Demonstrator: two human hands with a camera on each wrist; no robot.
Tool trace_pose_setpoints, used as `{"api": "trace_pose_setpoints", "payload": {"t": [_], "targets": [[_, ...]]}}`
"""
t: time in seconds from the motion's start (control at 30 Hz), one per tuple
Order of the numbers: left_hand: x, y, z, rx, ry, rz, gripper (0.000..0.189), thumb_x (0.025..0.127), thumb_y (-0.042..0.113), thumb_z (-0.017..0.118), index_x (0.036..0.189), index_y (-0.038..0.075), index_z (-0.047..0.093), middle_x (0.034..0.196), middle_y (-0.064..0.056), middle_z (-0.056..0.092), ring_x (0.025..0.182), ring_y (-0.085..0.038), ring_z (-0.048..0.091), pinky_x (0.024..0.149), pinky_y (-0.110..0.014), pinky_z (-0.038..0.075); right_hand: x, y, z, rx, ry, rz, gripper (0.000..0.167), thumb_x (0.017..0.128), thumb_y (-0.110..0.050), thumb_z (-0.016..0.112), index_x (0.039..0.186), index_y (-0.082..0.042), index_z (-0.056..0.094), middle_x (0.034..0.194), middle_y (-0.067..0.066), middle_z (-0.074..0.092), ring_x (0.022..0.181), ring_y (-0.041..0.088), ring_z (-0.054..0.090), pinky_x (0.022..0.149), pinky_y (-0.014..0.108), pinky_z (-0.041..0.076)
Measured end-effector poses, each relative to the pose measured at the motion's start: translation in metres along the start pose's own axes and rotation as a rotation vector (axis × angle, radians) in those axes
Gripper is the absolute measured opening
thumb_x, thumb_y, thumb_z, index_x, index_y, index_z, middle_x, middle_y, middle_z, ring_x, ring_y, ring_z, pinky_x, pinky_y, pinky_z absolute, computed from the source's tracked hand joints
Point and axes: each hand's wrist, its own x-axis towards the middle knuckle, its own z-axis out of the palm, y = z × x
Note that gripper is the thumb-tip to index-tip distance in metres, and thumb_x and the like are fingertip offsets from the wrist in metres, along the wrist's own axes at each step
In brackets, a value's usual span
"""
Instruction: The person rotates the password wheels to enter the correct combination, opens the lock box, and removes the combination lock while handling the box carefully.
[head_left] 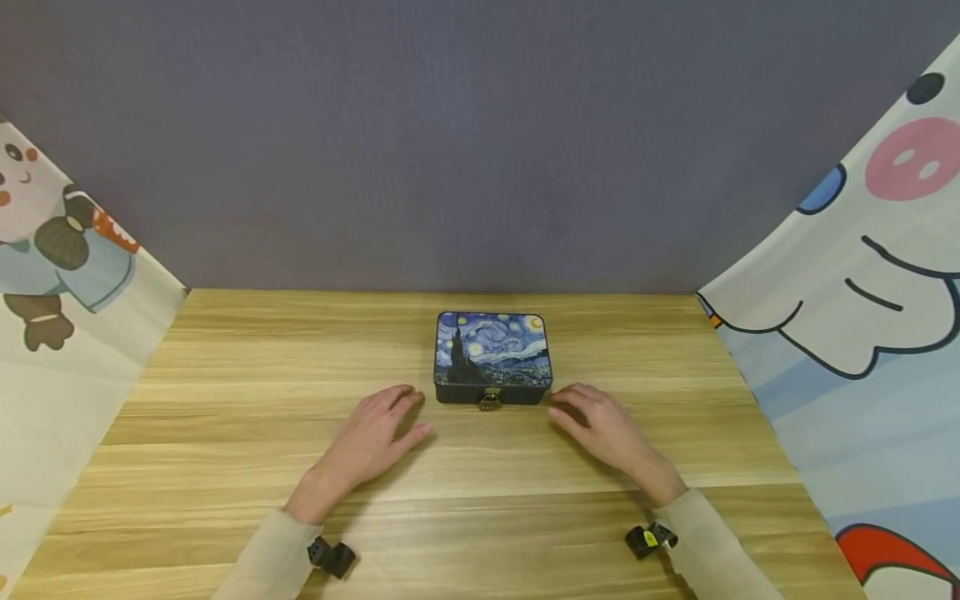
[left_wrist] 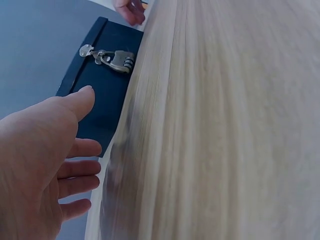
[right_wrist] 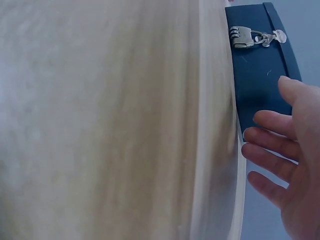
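A dark box (head_left: 492, 350) with a starry night painting on its lid stands closed on the wooden table. From the clasp at its front hangs a small combination padlock (head_left: 490, 402), whose number wheels show in the left wrist view as part of the lock (left_wrist: 121, 61). My left hand (head_left: 375, 437) is just left of the box's front corner, fingers relaxed and holding nothing. On the other side, my right hand (head_left: 603, 425) lies close to the front right corner, its fingers loosely bent with nothing in them. Whether the right fingertips touch the box I cannot tell.
The wooden table (head_left: 480, 533) runs back to a grey partition (head_left: 450, 150). Cartoon-printed curtains (head_left: 900, 333) flank it on both sides. A small black device (head_left: 331, 557) is strapped at the left wrist, and a similar one (head_left: 650, 540) at the right.
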Motion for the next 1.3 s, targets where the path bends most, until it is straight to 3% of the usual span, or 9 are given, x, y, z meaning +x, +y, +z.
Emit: {"api": "trace_pose_setpoints", "payload": {"t": [0.63, 1.3], "targets": [[0.002, 0.005, 0.002, -0.005, 0.029, 0.035, 0.051, 0.104, 0.043, 0.060, 0.136, 0.003, 0.064, 0.137, -0.017, 0.064, 0.128, -0.036, 0.060, 0.115, -0.056, 0.046, 0.000, -0.003, 0.005, 0.032, 0.000, -0.027, 0.023, 0.098, -0.024, 0.072, 0.116, -0.010, 0.075, 0.113, 0.003, 0.074, 0.106, 0.024, 0.071, 0.095, 0.048, 0.061], [0.007, 0.011, 0.003, -0.008, 0.069, 0.057, 0.038, 0.104, 0.032, 0.063, 0.130, 0.005, 0.068, 0.131, -0.014, 0.069, 0.122, -0.032, 0.064, 0.111, -0.053, 0.050, 0.003, -0.016, -0.001, 0.013, -0.086, -0.072, 0.033, 0.099, -0.026, 0.071, 0.126, -0.008, 0.071, 0.123, 0.010, 0.072, 0.116, 0.030, 0.068, 0.106, 0.052, 0.055]]}}
